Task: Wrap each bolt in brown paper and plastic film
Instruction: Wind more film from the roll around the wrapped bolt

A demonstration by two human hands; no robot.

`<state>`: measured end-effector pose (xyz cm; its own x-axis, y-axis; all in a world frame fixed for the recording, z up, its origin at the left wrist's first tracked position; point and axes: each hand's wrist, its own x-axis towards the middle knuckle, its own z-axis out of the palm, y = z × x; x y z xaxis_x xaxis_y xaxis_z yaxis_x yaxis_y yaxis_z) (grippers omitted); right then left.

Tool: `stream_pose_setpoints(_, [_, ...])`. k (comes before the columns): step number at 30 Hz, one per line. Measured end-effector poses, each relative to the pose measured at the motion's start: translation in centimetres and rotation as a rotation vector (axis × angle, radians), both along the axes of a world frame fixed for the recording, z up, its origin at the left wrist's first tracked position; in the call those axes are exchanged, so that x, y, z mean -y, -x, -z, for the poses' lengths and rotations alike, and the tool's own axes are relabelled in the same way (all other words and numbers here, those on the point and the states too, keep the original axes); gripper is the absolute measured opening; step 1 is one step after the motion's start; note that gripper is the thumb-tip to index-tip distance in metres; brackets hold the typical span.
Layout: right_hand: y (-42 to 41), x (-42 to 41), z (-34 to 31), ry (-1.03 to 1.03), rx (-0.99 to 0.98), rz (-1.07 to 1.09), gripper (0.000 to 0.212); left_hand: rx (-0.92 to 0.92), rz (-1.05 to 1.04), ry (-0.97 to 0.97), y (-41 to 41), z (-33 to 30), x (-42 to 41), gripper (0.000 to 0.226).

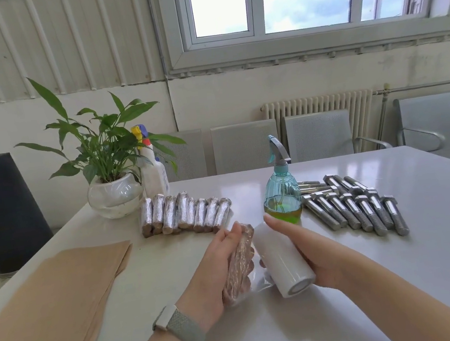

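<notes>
My left hand (216, 267) holds a bolt wrapped in brown paper (240, 262), with clear film over it, just above the white table (266, 329). My right hand (310, 247) grips a white roll of plastic film (283, 259) right beside it. A short strip of film runs between roll and bolt. Several bare steel bolts (355, 205) lie at the right. A row of several wrapped bolts (185, 213) lies at the back left. A stack of brown paper sheets (55, 301) rests at the left edge.
A teal spray bottle (281, 191) with yellow-green liquid stands just behind my right hand. A potted plant in a glass bowl (115, 195) and a white spray bottle (153, 170) stand at the back left. Grey chairs (319, 136) line the far side.
</notes>
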<state>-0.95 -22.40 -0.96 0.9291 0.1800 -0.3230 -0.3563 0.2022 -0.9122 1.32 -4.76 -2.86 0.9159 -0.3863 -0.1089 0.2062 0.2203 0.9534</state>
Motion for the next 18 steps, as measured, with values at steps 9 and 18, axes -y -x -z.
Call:
stream_pose_setpoints(9, [0.6,-2.3,0.9,0.077,0.324,0.102,0.06,-0.153,-0.179,0.286,-0.2,-1.0,0.0,0.038])
stream_pose_setpoints(18, [1.2,-5.0,1.5,0.096,0.406,0.309,0.05,0.029,-0.067,0.347,0.2,-0.6,0.7,0.04])
